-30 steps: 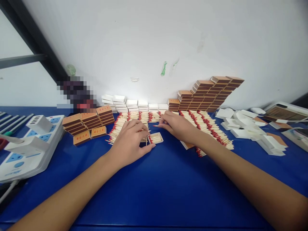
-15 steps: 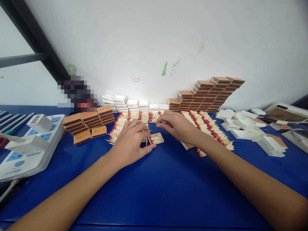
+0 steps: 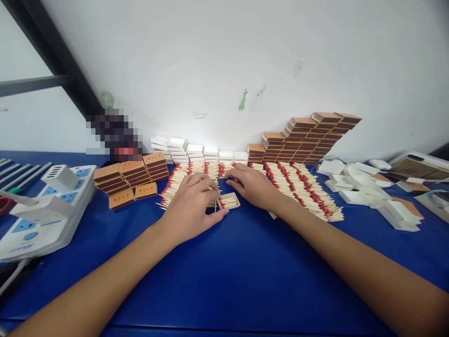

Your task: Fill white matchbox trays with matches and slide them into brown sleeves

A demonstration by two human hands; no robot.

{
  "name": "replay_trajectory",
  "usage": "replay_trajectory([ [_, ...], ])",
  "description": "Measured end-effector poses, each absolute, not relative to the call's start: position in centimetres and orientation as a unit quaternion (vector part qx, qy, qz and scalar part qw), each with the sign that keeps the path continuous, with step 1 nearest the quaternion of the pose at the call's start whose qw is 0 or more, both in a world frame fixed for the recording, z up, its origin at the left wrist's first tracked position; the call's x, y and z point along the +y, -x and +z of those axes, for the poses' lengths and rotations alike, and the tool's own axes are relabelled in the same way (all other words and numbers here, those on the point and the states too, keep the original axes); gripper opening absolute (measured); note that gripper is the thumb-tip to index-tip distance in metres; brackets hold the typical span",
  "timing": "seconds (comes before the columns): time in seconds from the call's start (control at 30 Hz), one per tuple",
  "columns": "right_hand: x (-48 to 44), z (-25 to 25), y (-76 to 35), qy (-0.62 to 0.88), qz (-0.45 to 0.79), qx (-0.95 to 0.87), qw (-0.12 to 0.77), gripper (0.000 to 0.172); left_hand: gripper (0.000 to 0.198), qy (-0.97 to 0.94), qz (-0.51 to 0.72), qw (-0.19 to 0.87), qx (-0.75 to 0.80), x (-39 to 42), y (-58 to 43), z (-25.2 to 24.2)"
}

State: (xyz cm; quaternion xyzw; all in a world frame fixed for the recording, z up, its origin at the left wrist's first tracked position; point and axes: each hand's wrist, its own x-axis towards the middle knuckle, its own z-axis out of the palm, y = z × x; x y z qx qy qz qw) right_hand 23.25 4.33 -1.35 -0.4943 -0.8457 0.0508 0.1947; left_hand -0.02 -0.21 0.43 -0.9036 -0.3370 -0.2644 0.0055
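A small white matchbox tray (image 3: 228, 201) partly filled with red-tipped matches lies on the blue table (image 3: 224, 276). My left hand (image 3: 191, 206) rests beside its left edge, fingers curled over loose matches and the thumb touching the tray. My right hand (image 3: 250, 186) lies just behind and right of the tray, fingertips pinched together on the row of loose matches (image 3: 298, 187); what they hold is too small to name. The match row runs along the table from left of my left hand to the far right.
Brown matchboxes (image 3: 131, 178) are stacked at the left and in a stepped pile (image 3: 308, 135) against the wall. White inner trays (image 3: 196, 152) line the wall; more white trays (image 3: 368, 192) lie scattered at right. A white power strip (image 3: 38, 210) sits far left.
My right hand has slid left and slightly toward the wall, over the loose matches behind the tray. My left hand has stayed beside the tray.
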Motion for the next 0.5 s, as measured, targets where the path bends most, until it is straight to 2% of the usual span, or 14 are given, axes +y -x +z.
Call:
replay_trajectory([
  [0.27,3.5,-0.9,-22.8,0.517,0.053,-0.819,0.243,0.011,0.022,0.866,-0.349,0.047,-0.355,0.7,0.9,1.5],
  [0.4,1.0,0.3,-21.7,0.555,0.112,-0.78,0.267,0.027,0.024,0.831,-0.394,0.08,-0.385,1.3,1.3,1.9],
  [0.5,-0.6,0.7,-21.3,0.466,0.152,-0.835,0.249,0.006,0.025,0.818,-0.408,0.09,-0.396,1.4,1.4,2.0],
])
